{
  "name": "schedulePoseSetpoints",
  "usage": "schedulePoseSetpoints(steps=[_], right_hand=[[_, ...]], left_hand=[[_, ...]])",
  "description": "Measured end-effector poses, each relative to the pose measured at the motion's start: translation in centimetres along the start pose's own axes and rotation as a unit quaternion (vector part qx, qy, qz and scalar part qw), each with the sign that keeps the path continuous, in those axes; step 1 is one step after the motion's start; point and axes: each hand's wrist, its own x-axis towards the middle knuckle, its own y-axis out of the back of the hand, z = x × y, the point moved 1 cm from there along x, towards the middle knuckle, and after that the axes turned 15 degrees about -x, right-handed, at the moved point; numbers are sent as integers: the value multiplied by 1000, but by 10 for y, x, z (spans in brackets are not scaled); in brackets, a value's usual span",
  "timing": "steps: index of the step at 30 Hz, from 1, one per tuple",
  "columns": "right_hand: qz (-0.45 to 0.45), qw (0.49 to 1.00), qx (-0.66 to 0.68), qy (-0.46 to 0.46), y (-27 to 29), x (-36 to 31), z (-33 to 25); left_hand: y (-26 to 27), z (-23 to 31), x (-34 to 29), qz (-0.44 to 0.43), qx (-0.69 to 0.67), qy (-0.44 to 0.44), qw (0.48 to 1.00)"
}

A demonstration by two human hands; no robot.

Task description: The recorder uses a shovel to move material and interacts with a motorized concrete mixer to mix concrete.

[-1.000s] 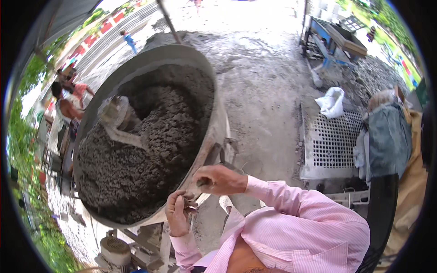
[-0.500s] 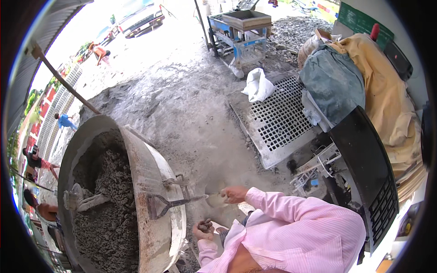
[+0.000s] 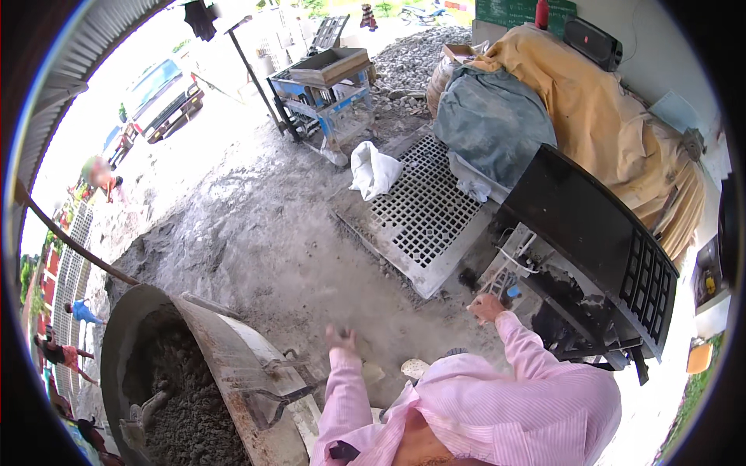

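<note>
My left hand (image 3: 340,339) reaches forward beside the mixer with its fingers apart and slightly smeared by motion; I see nothing in it. To its left is the tilted drum of a concrete mixer (image 3: 225,349), with wet grey concrete (image 3: 183,380) inside and a bent metal handle (image 3: 281,402) on its near side. My right hand (image 3: 486,307) is out to the right, fingers curled together, close to the pale metal frame (image 3: 509,260) of a black-covered machine (image 3: 587,225). Whatever its fingertips may hold is too small to make out.
A gridded plate (image 3: 423,210) lies on the dusty ground, with a white sack (image 3: 374,171) at its edge. Behind stands a blue machine with a tray (image 3: 330,70). Grey and tan tarps (image 3: 497,124) cover a heap at right. Several people are far left.
My view has turned right. My left hand, which held dark lumps, has opened and stretched forward. My right hand has moved away from the mixer handle, rightward to the metal frame.
</note>
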Motion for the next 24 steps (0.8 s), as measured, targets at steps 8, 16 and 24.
schedulePoseSetpoints(steps=[8,16,24], right_hand=[[-19,986,36,159,-17,-11,-102],[-57,973,161,153,0,-8,-168],[87,922,102,362,-37,-9,-269]], left_hand=[[-426,-21,-326,-567,224,-409,679],[-152,-48,-117,-162,321,-5,933],[8,-54,-112,53,127,76,988]])
